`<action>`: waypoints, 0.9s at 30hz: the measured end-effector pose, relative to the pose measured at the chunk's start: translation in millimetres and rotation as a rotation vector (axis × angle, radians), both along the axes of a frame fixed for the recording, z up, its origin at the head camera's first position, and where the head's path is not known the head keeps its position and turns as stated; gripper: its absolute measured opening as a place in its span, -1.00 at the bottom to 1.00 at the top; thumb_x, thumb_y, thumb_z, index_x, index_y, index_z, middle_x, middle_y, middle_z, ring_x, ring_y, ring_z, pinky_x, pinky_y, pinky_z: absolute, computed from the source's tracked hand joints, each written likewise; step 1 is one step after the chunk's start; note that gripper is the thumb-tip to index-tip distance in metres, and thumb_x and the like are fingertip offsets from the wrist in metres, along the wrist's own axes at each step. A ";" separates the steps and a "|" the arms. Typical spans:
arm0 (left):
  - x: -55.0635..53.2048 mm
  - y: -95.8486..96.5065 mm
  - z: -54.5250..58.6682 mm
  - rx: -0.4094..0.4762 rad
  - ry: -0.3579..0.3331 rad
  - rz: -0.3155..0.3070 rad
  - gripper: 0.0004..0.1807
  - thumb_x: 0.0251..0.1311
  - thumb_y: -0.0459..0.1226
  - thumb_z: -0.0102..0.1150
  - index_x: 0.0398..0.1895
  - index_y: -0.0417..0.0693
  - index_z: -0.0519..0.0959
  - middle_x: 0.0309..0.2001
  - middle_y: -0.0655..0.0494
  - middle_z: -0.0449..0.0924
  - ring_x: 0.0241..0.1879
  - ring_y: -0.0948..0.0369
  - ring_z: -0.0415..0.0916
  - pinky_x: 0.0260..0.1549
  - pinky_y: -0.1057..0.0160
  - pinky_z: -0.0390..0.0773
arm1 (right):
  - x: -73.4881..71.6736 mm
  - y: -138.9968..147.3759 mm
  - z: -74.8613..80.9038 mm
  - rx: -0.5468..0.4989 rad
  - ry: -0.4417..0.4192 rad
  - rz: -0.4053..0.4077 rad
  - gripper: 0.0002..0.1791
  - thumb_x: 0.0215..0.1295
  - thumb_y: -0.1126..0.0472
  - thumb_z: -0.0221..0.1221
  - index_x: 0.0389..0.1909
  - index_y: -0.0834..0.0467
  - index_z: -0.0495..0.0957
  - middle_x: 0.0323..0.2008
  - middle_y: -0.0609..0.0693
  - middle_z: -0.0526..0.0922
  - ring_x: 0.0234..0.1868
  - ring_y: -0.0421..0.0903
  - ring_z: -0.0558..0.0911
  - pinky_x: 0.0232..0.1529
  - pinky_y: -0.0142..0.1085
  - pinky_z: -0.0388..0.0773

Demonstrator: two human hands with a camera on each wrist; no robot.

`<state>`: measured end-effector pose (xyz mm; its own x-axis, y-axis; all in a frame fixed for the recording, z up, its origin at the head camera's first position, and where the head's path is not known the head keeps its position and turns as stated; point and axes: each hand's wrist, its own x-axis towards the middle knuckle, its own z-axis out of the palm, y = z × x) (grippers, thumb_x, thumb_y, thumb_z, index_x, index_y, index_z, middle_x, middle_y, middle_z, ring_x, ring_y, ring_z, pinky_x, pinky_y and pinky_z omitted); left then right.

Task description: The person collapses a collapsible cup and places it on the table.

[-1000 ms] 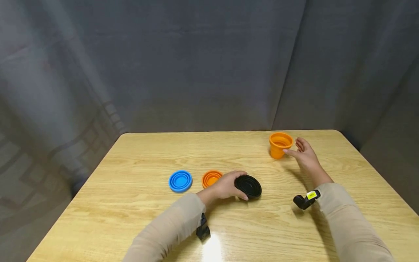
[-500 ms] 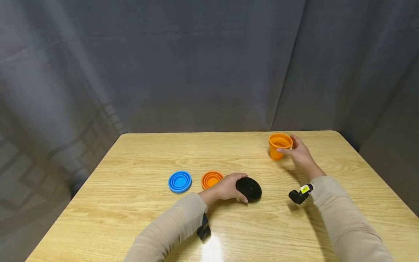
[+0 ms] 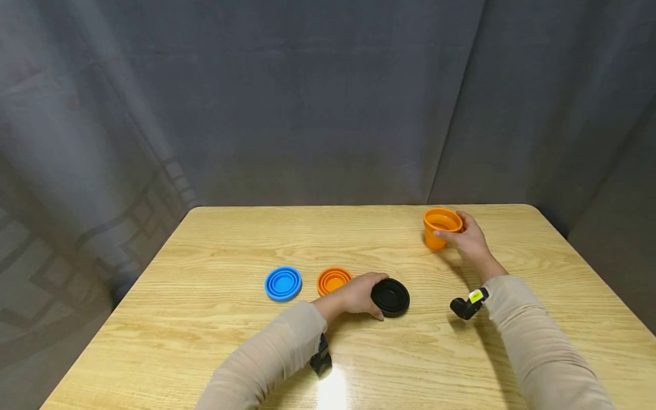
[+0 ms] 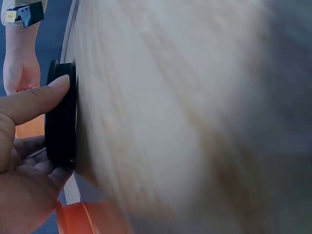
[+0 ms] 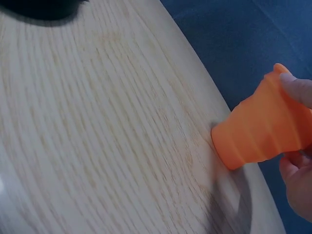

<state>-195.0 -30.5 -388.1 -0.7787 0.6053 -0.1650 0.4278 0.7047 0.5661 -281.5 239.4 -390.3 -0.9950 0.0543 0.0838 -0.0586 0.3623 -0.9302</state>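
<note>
In the head view my left hand (image 3: pixel 359 294) grips a collapsed black folding cup (image 3: pixel 390 298) by its left edge, low at the tabletop. The left wrist view shows the thumb and fingers on the rim of that black cup (image 4: pixel 61 114). Farther back on the right, an orange folding cup (image 3: pixel 434 238) stands pulled up to full height. My right hand (image 3: pixel 471 242) holds its rim, thumb in front and fingers behind. From the right wrist, the orange cup's (image 5: pixel 261 129) stepped wall is visible and its base meets the table.
A collapsed blue cup (image 3: pixel 283 283) lies flat left of centre on the wooden table (image 3: pixel 205 319). Beside it is a collapsed orange cup (image 3: pixel 333 281), partly covered by my left hand. A grey curtain (image 3: pixel 318 114) hangs behind the table.
My right hand has closed in on the standing orange cup and taken its rim. The black cup in my left hand has come down from a slight tilt to lie flatter.
</note>
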 end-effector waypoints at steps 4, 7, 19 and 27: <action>0.1 1.6 0.9 0.000 -0.014 0.001 -0.07 -0.32 -0.27 0.42 0.22 -0.11 0.16 0.20 0.04 0.17 0.16 0.18 0.12 0.08 0.33 0.15 | 3.8 -1.7 1.7 -0.003 0.008 -0.049 0.04 -0.12 -0.03 0.29 0.26 0.30 -0.10 0.16 0.27 0.11 0.07 0.09 0.22 0.06 -0.23 0.25; -1.1 2.0 0.6 0.000 -0.032 0.011 -0.07 -0.32 -0.26 0.42 0.23 -0.09 0.15 0.20 0.05 0.16 0.16 0.18 0.12 0.08 0.31 0.16 | -1.8 1.6 -7.4 -0.044 0.013 -0.065 0.07 -0.19 -0.08 0.31 0.26 0.27 -0.07 0.15 0.23 0.14 0.05 0.06 0.24 0.07 -0.20 0.24; -7.8 -4.7 2.6 0.161 -0.150 0.084 -0.13 -0.19 -0.21 0.34 0.25 -0.04 0.12 0.18 0.05 0.21 0.15 0.18 0.15 0.06 0.25 0.20 | 0.4 3.5 -8.1 -0.033 -0.024 -0.042 -0.03 -0.12 -0.10 0.26 0.27 0.13 0.00 0.18 0.13 0.15 0.10 -0.02 0.23 0.05 -0.35 0.26; -7.2 -16.0 18.7 0.246 -0.047 0.105 -0.22 -0.08 -0.20 0.26 0.24 -0.06 0.14 0.22 0.14 0.15 0.18 0.17 0.08 0.09 0.20 0.16 | 55.4 -34.0 49.2 -0.093 -0.021 0.097 -0.14 0.04 0.07 0.20 0.24 0.32 -0.04 0.14 0.25 0.15 0.02 -0.04 0.30 -0.01 -0.41 0.31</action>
<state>-202.1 -46.5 -369.3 -0.8342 0.5481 -0.0603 0.3292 0.5828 0.7430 -226.1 205.4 -341.1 -0.9975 -0.0355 0.0618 -0.0691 0.2685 -0.9608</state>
